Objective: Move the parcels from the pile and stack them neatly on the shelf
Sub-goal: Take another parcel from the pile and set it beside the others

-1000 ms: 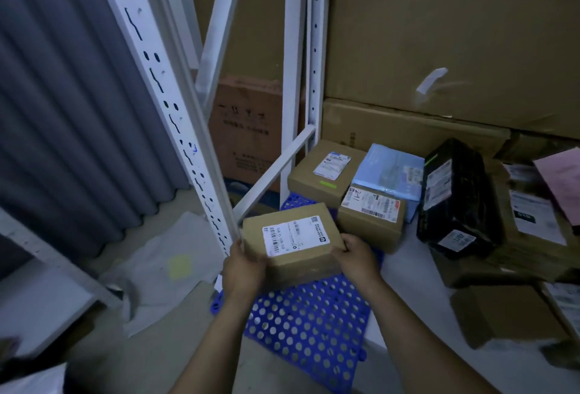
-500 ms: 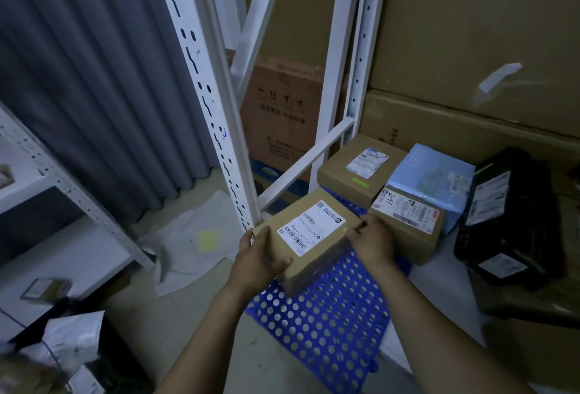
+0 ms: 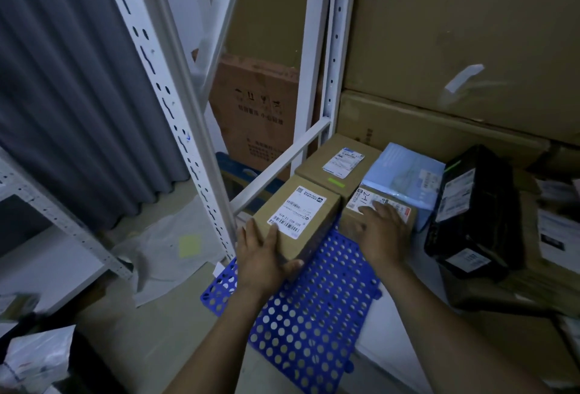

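Note:
A brown cardboard parcel (image 3: 298, 214) with a white barcode label lies on the blue perforated mat (image 3: 314, 315), against a second brown parcel (image 3: 332, 164) behind it. My left hand (image 3: 263, 255) grips its near end, fingers on top and thumb round the side. My right hand (image 3: 381, 230) lies flat, fingers apart, on the brown parcel marked 241 (image 3: 348, 221) just to the right. A light blue parcel (image 3: 405, 174) rests behind that one, and a black wrapped parcel (image 3: 474, 205) sits further right.
A white slotted shelf upright (image 3: 175, 130) rises just left of the parcel, with a crossbar behind. Large cartons (image 3: 455, 48) fill the back. More labelled parcels crowd the right edge. A second white shelf (image 3: 47, 265) and a plastic bag (image 3: 34, 359) are at the lower left.
The labelled parcel has gone forward and down onto the mat against the rear box. My right hand left it and now rests on the 241 parcel. The view has swung closer.

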